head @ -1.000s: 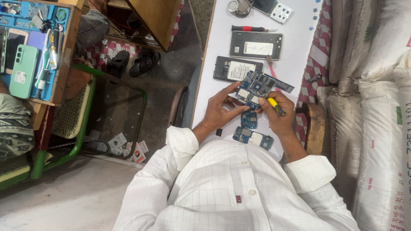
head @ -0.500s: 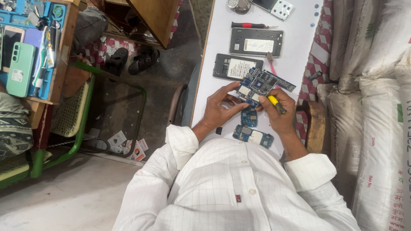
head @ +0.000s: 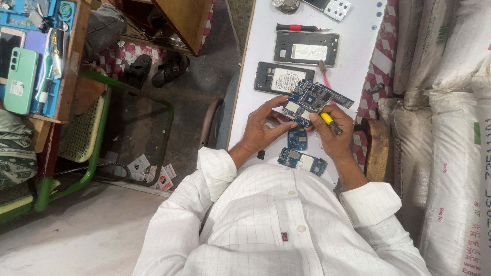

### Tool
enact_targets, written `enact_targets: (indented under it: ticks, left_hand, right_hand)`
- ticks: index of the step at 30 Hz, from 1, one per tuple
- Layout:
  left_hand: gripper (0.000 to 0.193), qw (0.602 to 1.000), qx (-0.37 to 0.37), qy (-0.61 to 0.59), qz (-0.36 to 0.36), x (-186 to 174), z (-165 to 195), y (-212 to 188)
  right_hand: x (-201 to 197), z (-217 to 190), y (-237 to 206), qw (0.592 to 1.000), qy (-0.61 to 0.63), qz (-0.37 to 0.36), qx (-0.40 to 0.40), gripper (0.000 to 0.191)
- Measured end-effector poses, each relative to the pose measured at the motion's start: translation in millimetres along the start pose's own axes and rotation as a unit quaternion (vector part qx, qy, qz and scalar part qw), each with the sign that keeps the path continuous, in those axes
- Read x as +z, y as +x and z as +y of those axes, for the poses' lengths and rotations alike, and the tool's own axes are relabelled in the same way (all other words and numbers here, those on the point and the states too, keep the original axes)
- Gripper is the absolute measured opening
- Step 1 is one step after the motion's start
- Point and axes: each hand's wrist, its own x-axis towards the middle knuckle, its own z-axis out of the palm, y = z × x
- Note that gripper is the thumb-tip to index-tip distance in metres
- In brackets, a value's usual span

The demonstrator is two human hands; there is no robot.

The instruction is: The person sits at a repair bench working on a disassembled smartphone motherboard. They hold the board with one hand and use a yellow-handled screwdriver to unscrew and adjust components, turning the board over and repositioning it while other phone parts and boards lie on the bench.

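Note:
My left hand (head: pixel 263 129) grips the near edge of a blue phone circuit board (head: pixel 313 98), which it holds tilted above the white table (head: pixel 261 46). My right hand (head: pixel 335 134) holds a small tool with a yellow handle (head: pixel 330 123), its tip against the board's lower right. Two more blue boards lie below the hands: a small one (head: pixel 297 139) and a longer one (head: pixel 303 161) near my shirt. An opened black phone body (head: pixel 283 79) lies just beyond the held board.
A second opened phone shell (head: pixel 306 48) and a red-handled screwdriver (head: pixel 299 27) lie farther up the table. White sacks (head: pixel 450 102) stand at the right. At the left are a green-framed chair (head: pixel 97 138) and a blue tray (head: pixel 30 51) with phones.
Both hands stay on the board with only slight shifts of the fingers and tool. The camera view has drifted a little, so the table items sit lower in the frame.

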Motion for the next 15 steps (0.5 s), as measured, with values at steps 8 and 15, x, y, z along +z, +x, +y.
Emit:
enact_targets:
  ticks: [8,15]
  left_hand:
    - [0.066,0.998,0.019,0.044,0.031,0.8,0.1,-2.5]
    - [0.061,0.996,0.026,0.069,0.051,1.0,-0.5,-1.9]
  right_hand:
    - [2.5,0.2,1.2,1.0,-0.005,0.007,-0.004,0.013]
    - [3.5,-1.5,3.3,1.0,-0.001,0.004,-0.002,0.013]
